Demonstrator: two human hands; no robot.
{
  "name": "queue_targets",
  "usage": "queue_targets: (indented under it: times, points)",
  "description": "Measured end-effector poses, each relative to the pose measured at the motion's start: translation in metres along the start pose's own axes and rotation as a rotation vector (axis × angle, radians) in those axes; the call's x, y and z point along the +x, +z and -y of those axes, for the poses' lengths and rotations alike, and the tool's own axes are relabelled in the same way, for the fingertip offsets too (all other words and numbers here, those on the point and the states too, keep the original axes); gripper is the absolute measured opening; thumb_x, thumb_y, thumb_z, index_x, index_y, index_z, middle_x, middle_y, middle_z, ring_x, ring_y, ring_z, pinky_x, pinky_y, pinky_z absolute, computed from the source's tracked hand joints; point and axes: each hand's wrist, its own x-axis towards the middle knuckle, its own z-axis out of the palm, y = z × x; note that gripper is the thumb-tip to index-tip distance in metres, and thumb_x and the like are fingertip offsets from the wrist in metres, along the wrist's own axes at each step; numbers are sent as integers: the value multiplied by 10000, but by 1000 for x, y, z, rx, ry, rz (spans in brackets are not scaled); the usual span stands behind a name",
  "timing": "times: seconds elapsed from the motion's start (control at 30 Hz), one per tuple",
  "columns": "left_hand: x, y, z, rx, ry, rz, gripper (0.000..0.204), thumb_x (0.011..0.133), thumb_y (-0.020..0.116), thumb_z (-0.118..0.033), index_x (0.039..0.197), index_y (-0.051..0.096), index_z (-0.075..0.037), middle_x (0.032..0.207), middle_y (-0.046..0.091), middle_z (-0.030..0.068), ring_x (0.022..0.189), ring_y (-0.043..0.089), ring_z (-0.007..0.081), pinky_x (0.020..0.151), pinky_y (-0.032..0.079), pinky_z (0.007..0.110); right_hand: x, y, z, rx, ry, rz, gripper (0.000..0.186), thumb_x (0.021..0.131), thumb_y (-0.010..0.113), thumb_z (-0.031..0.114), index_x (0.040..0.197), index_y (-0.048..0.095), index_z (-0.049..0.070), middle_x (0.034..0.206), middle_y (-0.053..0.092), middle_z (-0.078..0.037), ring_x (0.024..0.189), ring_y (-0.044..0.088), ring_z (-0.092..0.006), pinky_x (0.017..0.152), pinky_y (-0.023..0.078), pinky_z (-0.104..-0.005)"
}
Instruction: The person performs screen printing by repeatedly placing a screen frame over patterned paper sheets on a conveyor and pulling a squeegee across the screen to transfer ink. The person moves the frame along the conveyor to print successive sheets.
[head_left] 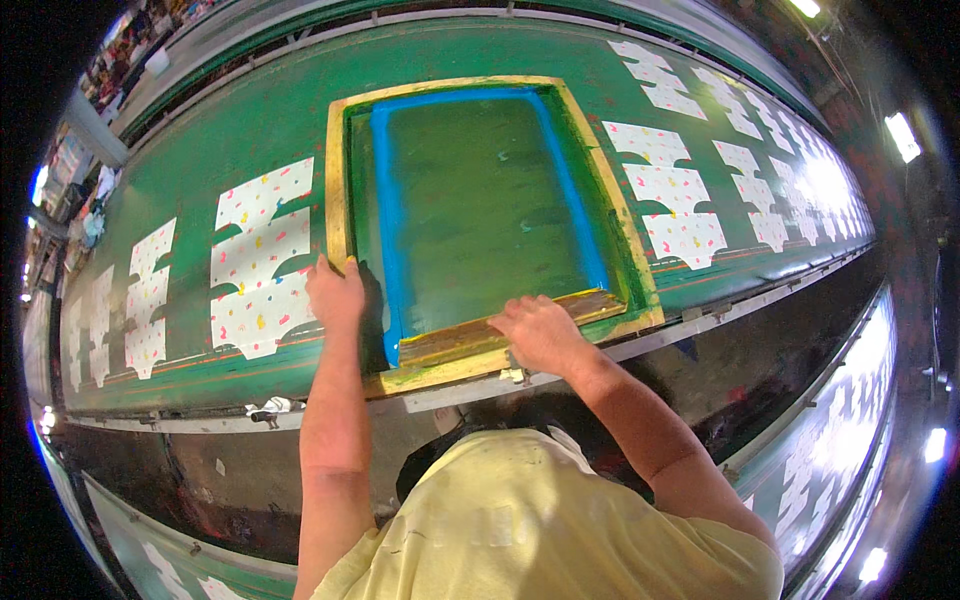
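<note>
left hand (337,290) pinches the left frame edge (338,180), right hand (538,332) clasps the squeegee (445,342), open mesh (470,200) beyond.

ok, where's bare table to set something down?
Table: beyond the left white pieces, toward its far edge; smaller patch between the far-right corner of the frame and upper right pieces. Crowded: right of the frame.
</note>
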Motion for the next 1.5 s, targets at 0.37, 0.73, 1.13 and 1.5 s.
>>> queue_targets:
  times: [0.37, 0.73, 1.13, 1.5]
  points:
    - [4, 1, -11, 225, -118, 69, 689, 994, 817, -595, 1254, 744, 39, 1283, 747, 299, 1196, 757, 498, 1005, 605, 609, -65, 10, -48, 435, -147, -138, 552, 1002, 796, 522, 1327, 792, 77, 1406, 755, -155, 1379, 661, -371, 1163, 517, -524]
    - [16, 9, -23, 271, -155, 45, 669, 1022, 778, -613, 1187, 746, 35, 1267, 745, 262, 1189, 741, 484, 994, 587, 595, -104, 16, -246, 198, 638, -477, 698, 883, 923, 109, 1534, 674, 71, 1522, 683, -234, 1457, 595, -442, 1255, 474, -552]
    - [32, 16, 0, 226, -91, 73, 553, 900, 949, -413, 1087, 705, 47, 1174, 726, 266, 1124, 711, 494, 981, 568, 575, -47, 23, -280, 383, 873, -398, 846, 840, 865, 15, 1633, 591, 118, 1500, 709, -191, 1383, 678, -430, 1189, 544, -535]
    - [51, 16, 41, -382, -106, 136, 288, 818, 965, -90, 956, 731, 7, 937, 653, 14, 848, 597, 164, 767, 500, 357, -52, 4, -281, 340, 714, -491, 689, 779, 853, 8, 1450, 725, 98, 1273, 746, -219, 1244, 701, -436, 1113, 551, -534]
